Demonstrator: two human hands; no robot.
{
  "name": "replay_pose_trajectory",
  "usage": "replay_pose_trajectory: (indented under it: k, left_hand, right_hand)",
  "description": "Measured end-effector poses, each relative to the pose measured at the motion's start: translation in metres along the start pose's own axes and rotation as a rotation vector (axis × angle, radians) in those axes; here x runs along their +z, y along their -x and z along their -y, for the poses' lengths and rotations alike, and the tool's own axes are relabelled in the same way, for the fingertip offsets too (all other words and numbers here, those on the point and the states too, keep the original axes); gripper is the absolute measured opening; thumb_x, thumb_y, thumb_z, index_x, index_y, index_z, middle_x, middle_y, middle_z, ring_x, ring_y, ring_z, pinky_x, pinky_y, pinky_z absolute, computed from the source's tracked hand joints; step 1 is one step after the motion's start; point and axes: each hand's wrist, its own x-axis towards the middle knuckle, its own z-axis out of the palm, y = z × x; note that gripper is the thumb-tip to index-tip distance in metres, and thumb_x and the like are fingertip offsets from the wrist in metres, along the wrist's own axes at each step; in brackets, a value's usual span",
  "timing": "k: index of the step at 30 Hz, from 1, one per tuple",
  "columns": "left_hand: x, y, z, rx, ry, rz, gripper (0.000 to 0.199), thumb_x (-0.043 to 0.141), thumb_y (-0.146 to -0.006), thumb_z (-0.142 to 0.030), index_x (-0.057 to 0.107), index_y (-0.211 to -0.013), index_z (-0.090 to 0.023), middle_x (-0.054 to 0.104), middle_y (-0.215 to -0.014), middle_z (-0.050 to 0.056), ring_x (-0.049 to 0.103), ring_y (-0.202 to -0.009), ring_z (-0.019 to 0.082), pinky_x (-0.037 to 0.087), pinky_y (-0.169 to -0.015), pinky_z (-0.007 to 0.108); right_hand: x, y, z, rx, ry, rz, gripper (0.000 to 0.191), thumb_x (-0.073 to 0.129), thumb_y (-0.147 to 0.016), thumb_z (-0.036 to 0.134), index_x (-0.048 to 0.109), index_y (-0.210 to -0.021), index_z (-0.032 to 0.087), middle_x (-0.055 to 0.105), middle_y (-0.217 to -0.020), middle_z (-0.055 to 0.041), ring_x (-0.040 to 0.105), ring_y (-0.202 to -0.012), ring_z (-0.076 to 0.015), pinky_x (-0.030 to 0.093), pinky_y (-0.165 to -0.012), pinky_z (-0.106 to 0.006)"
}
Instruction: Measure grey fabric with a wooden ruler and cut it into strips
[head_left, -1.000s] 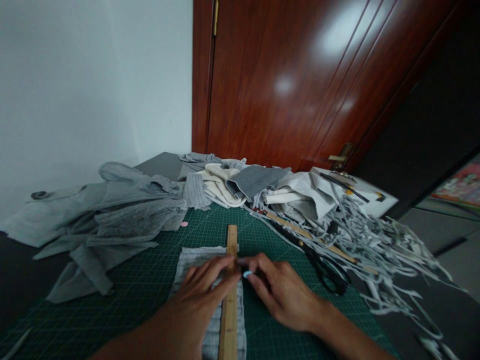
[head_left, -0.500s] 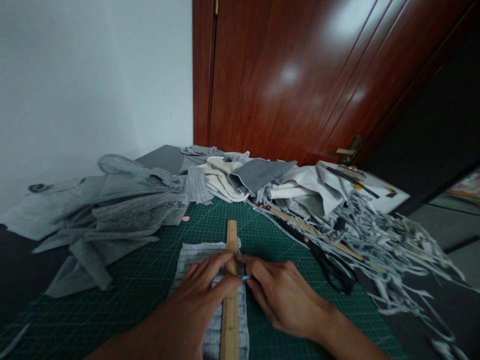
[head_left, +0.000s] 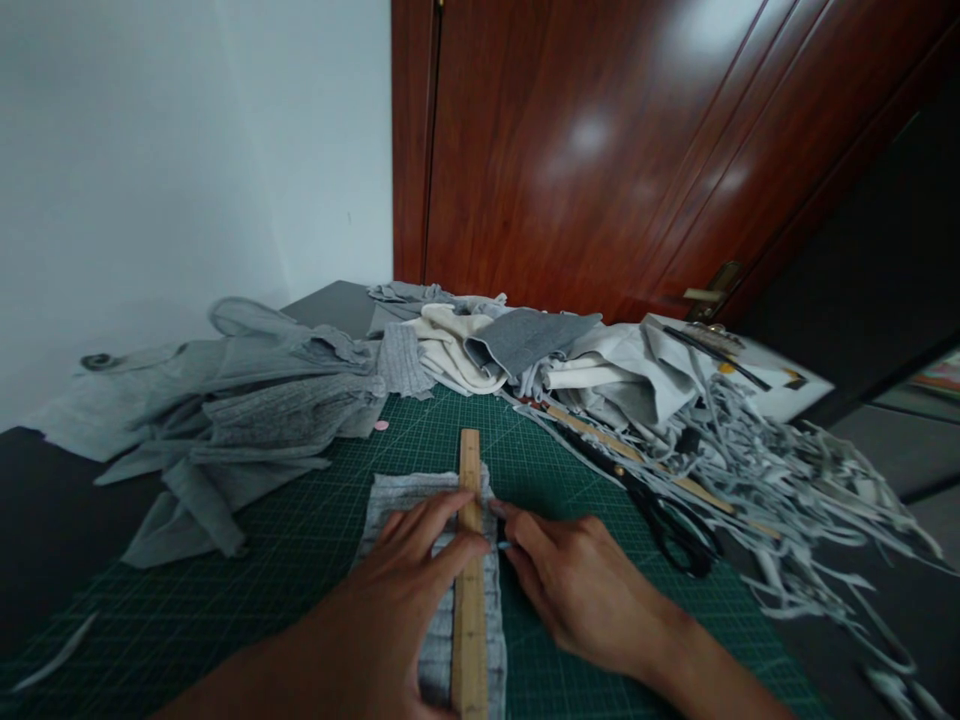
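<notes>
A wooden ruler (head_left: 470,590) lies lengthwise over a piece of grey ribbed knit fabric (head_left: 409,490), near the fabric's right edge. My left hand (head_left: 405,560) presses down on the ruler, its thumb and fingers spread apart and the palm over the fabric. Just right of the ruler, my right hand (head_left: 574,575) is closed in a pinch around a small light-blue-tipped tool (head_left: 504,545). Most of that tool is hidden by the fingers, so its kind does not show. Beneath everything is a green gridded cutting mat (head_left: 300,540).
Grey garments (head_left: 285,410) are heaped at the left, and folded grey and cream fabrics (head_left: 525,345) at the back. Black-handled scissors (head_left: 675,530) lie at the right beside a tangle of fabric strips (head_left: 780,480). A pale scrap (head_left: 56,655) rests at the front left.
My right hand has drawn slightly to the right, its fingertips now a little off the ruler's edge. My left hand stays pressed on the ruler. The whole view has shifted slightly.
</notes>
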Motion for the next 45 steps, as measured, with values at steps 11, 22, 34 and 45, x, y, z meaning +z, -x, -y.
replay_pose_trajectory:
  k: [11,22,34,45]
  left_hand:
    - [0.014,0.003,0.021,0.039,-0.056,0.046,0.142,0.087,-0.062,-0.067,0.001,-0.169,-0.032,0.011,-0.177,0.014,0.015,-0.160,0.044,0.018,-0.126,0.068]
    - [-0.005,-0.002,-0.007,-0.003,-0.004,0.125,0.135,0.085,-0.065,-0.070,0.011,-0.169,-0.027,0.009,-0.177,0.015,0.010,-0.161,0.043,0.015,-0.127,0.066]
    - [-0.004,-0.003,0.000,0.029,0.010,0.137,0.141,0.089,-0.060,-0.067,0.010,-0.169,-0.026,0.009,-0.177,0.016,0.010,-0.161,0.044,0.014,-0.128,0.065]
    - [-0.015,-0.004,-0.013,-0.018,-0.053,0.166,0.134,0.086,-0.063,-0.067,0.020,-0.168,-0.019,0.012,-0.176,0.015,0.013,-0.161,0.039,0.015,-0.129,0.059]
  right_hand:
    - [0.004,-0.003,0.004,0.184,-0.226,-0.040,0.014,0.042,-0.106,0.024,0.056,-0.107,0.020,0.076,-0.092,-0.0073,0.076,-0.075,-0.0233,0.049,-0.064,-0.032]
    - [0.010,-0.002,0.006,0.163,-0.208,-0.092,0.011,0.043,-0.104,0.021,0.054,-0.103,0.021,0.069,-0.080,-0.0018,0.067,-0.063,-0.0183,0.041,-0.058,-0.029]
    - [0.011,-0.001,0.006,0.168,-0.237,-0.120,0.009,0.044,-0.103,0.022,0.052,-0.099,0.021,0.065,-0.075,0.0001,0.063,-0.058,-0.0157,0.039,-0.056,-0.028]
    - [0.012,0.001,0.007,0.174,-0.227,-0.112,0.011,0.044,-0.102,0.022,0.054,-0.101,0.021,0.066,-0.076,-0.0002,0.061,-0.056,-0.0150,0.038,-0.055,-0.027]
